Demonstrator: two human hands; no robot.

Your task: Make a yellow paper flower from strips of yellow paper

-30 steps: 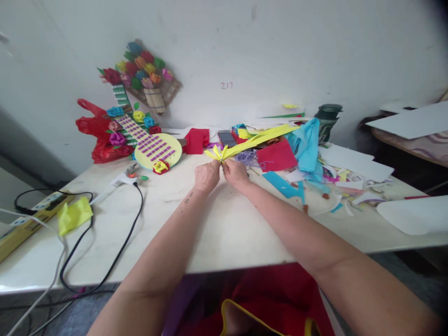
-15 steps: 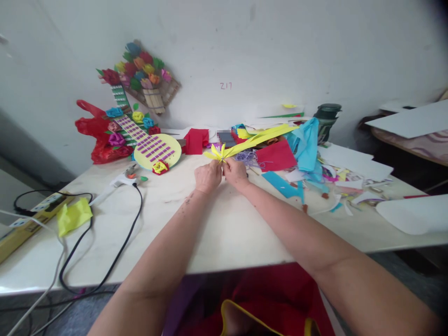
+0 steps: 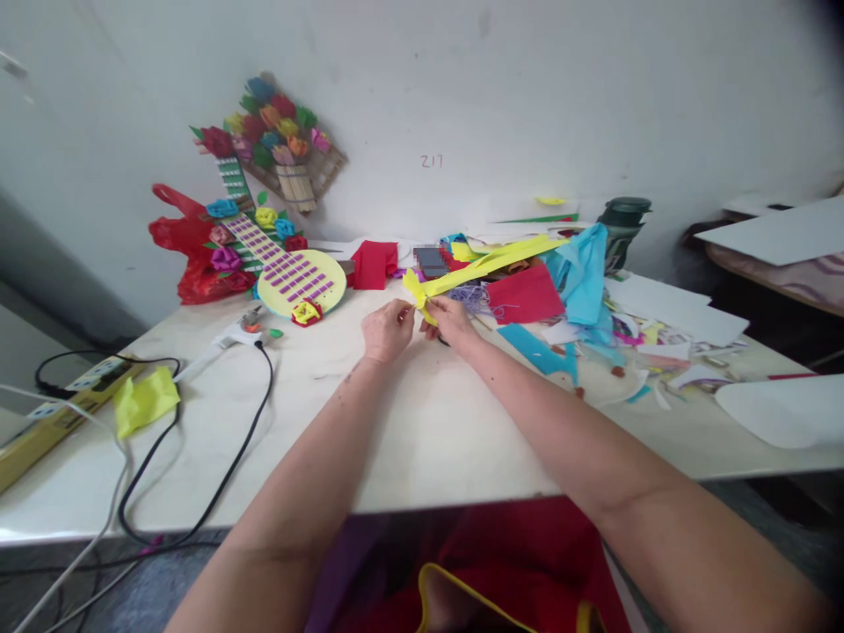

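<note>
My right hand (image 3: 452, 320) pinches a yellow crepe-paper flower (image 3: 415, 288) between thumb and fingers, its petals spreading up and left. My left hand (image 3: 389, 331) is just left of it, fingertips pinched together beside the flower's base; what they hold is too small to make out. Behind the flower, a long yellow paper strip (image 3: 498, 264) runs up to the right. Red paper (image 3: 527, 295) and purple shreds lie just beyond my right hand.
At the left stand a guitar-shaped craft (image 3: 303, 281), a red plastic bag (image 3: 191, 264), a glue gun (image 3: 241, 330) with its cord, and a power strip (image 3: 72, 404). Blue paper (image 3: 584, 272), paper scraps and a dark green jar (image 3: 623, 229) are on the right.
My left hand has come away slightly left from the flower, its fingers apart from my right hand. The flower has tilted in my right hand. The view has shifted slightly.
</note>
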